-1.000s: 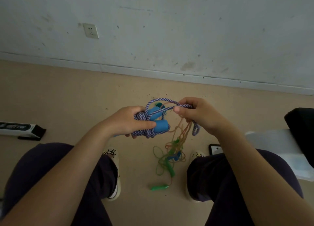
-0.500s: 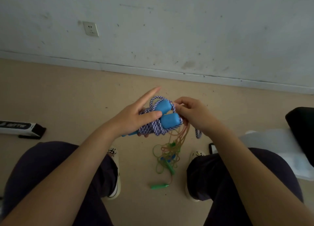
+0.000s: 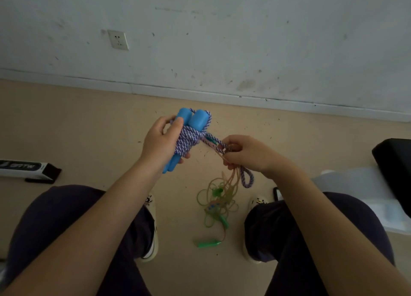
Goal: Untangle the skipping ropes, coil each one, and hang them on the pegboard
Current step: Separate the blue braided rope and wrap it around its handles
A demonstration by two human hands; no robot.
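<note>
Rope bundle first: purple-white twisted rope (image 3: 188,140) wound tight round two blue handles (image 3: 193,120), held up over the floor betw. the person's knees. Left hand (image 3: 161,143) is wrapped round the bundle, thumb on the near side, fingers curled behind, handle tops poking up and the bottom ends sticking out below the palm. One strand runs down-right to the right hand (image 3: 249,153), which pinches it along w/ some thin orange cord; a purple loop (image 3: 246,178) hangs out under that fist. Thin orange-green rope (image 3: 216,203) dangles from the right hand in a loose tangle down to the floor, w/ two green handles (image 3: 209,243) visible, one lying flat. Count: two ropes, two blue handles, two green. Either side: two shoes (image 3: 152,229), a black-white box (image 3: 26,168) far left.
</note>
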